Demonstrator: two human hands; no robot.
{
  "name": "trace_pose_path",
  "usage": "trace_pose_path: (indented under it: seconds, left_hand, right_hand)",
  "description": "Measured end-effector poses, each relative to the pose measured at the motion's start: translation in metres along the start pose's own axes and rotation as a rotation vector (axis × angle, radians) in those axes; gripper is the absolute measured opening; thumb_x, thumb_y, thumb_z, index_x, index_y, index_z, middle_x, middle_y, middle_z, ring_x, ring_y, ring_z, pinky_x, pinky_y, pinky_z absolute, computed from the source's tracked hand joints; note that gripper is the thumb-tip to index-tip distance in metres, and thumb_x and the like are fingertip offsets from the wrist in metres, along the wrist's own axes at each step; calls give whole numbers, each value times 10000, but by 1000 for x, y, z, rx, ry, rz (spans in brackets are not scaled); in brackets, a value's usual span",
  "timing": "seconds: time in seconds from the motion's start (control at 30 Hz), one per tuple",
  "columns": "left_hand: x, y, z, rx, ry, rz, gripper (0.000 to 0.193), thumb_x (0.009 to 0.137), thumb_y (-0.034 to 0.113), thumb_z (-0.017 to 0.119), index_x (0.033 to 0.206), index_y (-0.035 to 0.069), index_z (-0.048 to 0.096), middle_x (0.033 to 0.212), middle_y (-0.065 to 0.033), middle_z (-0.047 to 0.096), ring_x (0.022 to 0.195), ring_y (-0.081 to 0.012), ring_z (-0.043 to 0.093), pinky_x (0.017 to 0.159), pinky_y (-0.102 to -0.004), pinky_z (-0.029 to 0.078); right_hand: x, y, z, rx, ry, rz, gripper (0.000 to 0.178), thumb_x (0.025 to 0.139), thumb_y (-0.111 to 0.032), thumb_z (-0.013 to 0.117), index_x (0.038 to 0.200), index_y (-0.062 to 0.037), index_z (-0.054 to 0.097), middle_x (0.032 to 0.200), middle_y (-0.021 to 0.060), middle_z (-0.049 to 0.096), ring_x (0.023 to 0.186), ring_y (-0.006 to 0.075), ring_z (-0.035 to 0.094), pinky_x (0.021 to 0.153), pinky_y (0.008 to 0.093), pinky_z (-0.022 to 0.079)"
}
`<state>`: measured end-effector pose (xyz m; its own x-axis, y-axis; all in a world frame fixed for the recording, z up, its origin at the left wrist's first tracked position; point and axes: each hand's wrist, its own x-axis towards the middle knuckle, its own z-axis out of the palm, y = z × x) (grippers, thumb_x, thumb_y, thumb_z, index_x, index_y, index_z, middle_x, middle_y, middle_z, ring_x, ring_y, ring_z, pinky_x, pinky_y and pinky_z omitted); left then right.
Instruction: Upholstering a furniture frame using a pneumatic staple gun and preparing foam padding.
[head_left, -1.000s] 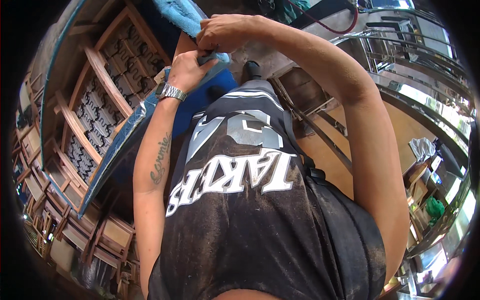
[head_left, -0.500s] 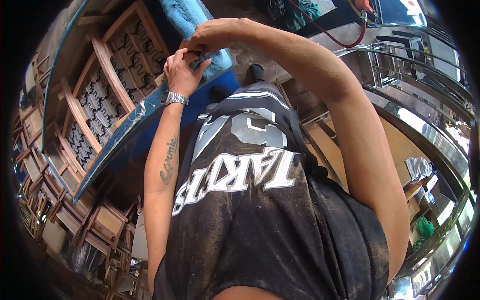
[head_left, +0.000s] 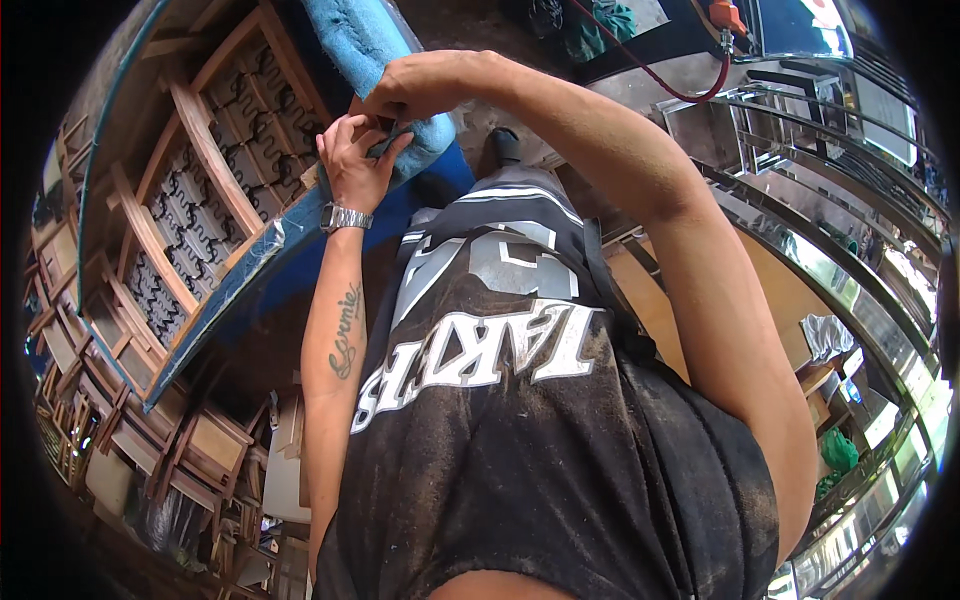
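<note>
Up top, left of centre: light-blue padding [head_left: 365, 50], matte and soft-looking, rumpled along its length and rounded at the near end, just above a smooth dark-blue panel [head_left: 453, 170]. At that near end, left hand [head_left: 358, 165] and right hand [head_left: 412, 85] close together, fingers meeting or nearly so. Left thumb spread wide from loosely curved fingers; right fingers curled inward below a sharply bent wrist, tips hidden. Cannot tell of anything pinched in either hand. On the left wrist, a metal-link watch [head_left: 346, 217].

To the left, a bare wooden frame [head_left: 207, 152] with squared slats and rows of dark zigzag springs [head_left: 268, 140]; along its edge, a blue strip [head_left: 215, 303], frayed in places. Farther down, piled wooden chair parts [head_left: 212, 445].

In the way: the right hand, across part of the padding, and a dusty black sleeveless top [head_left: 480, 470], filling the middle. To the right, a flat tan board [head_left: 650, 300], shiny metal frames [head_left: 840, 195], crumpled silvery wrapping [head_left: 828, 338] and a green bundle [head_left: 838, 450]. Near the top right, a dark-red hose [head_left: 650, 75], curving up toward an orange fitting [head_left: 727, 15].
</note>
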<state>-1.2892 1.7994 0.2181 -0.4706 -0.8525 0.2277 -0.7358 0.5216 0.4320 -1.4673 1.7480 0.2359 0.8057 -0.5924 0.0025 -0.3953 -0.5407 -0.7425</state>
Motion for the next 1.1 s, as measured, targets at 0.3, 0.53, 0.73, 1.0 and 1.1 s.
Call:
trace_pose_path:
  seconds: [0.3, 0.53, 0.73, 1.0, 1.1]
  left_hand:
    - [3, 12, -11, -99, -130, 231, 165, 638, 214, 709, 687, 81, 623, 765, -7, 571, 826, -188, 547, 898, -468, 297]
    - [11, 11, -10, -178, -87, 179, 162, 649, 193, 695, 667, 58, 607, 720, -10, 557, 720, -171, 543, 824, -378, 346]
    - [15, -11, 10, -100, -60, 116, 196, 689, 269, 657, 678, 79, 610, 748, 5, 567, 729, -173, 519, 743, -329, 342]
    - [13, -15, 10, -109, -100, 83, 205, 664, 295, 676, 712, 99, 640, 822, 5, 568, 831, -193, 474, 760, -324, 336]
    - [15, -9, 3, -91, -116, 106, 184, 640, 267, 697, 714, 105, 649, 852, -4, 565, 856, -212, 464, 765, -330, 353]
  right_hand:
    - [-30, -18, 9, -316, -79, 26, 161, 700, -153, 656, 835, -74, 623, 778, 81, 596, 784, 215, 570, 691, 353, 416]
    - [-28, -4, 11, -251, -249, 67, 177, 698, -204, 658, 822, -78, 640, 823, 68, 592, 827, 217, 558, 743, 374, 394]
    - [-25, 13, 14, -272, -143, 105, 176, 730, -244, 620, 852, -119, 641, 793, 77, 619, 781, 245, 578, 702, 369, 412]
    - [-22, 15, 15, -294, -132, 202, 226, 747, -280, 618, 929, -148, 644, 791, 57, 621, 757, 212, 570, 697, 368, 375]
    - [-25, 13, 16, -260, -117, 233, 226, 727, -291, 634, 863, -110, 650, 826, 60, 587, 801, 210, 557, 675, 345, 388]
